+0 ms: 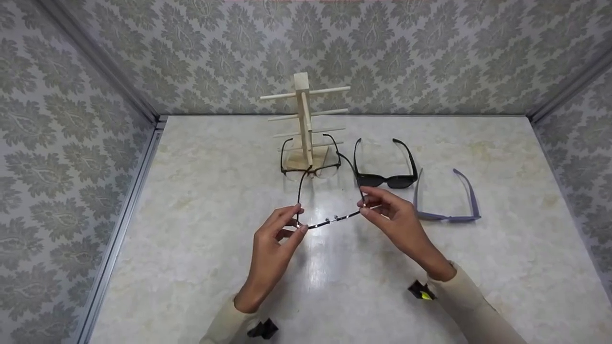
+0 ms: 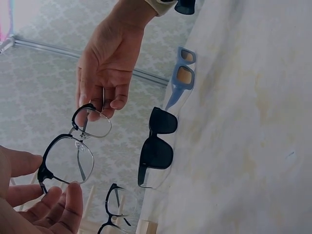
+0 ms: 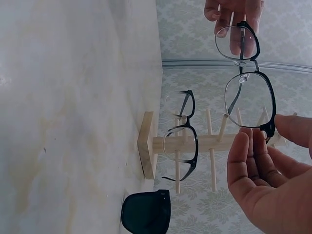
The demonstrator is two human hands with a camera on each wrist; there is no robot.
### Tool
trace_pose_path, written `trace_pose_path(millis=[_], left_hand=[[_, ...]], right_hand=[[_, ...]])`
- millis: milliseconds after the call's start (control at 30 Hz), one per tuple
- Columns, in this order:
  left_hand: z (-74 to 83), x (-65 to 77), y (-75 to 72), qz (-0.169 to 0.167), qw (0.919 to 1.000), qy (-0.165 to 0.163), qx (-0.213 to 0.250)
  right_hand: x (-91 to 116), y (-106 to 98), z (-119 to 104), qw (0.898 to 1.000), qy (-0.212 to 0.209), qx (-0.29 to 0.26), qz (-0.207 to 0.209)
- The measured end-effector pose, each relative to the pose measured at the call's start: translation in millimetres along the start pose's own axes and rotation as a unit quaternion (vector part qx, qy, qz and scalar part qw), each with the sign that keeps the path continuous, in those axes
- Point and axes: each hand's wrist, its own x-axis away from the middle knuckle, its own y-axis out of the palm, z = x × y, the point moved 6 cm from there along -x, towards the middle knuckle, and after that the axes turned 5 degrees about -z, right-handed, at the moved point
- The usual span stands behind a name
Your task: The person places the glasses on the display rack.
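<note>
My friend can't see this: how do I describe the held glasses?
Find the wooden stand on the table. In front of it, the left hand and right hand hold the glasses by opposite sides. Clear lenses set them apart from the sunglasses; being held, from the similar pair on the stand.

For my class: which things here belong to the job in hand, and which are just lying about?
Likely in the job:
clear glasses, held in left hand and right hand
wooden stand
second clear pair, on the stand

Apparently just lying about:
dark sunglasses
purple glasses
</note>
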Motion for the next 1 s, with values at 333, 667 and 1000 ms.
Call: trace_pose_path(millis=[333,667,1000], left_hand=[[-0.1,-5.2,-8.6,0.012,0.9999,0.006,-0.002],[-1.2,-17.8,-17.1,0.025,0.9996,0.012,-0.001],[-3.1,-32.9,-21.5,0.035,0.9994,0.01,-0.001]], right_hand=[[-6,3,-6,1.0,-0.023,-0.004,-0.008],[-20,8,-6,0.999,-0.04,-0.019,-0.005],[-31,6,-11,0.999,-0.038,-0.017,0.001]])
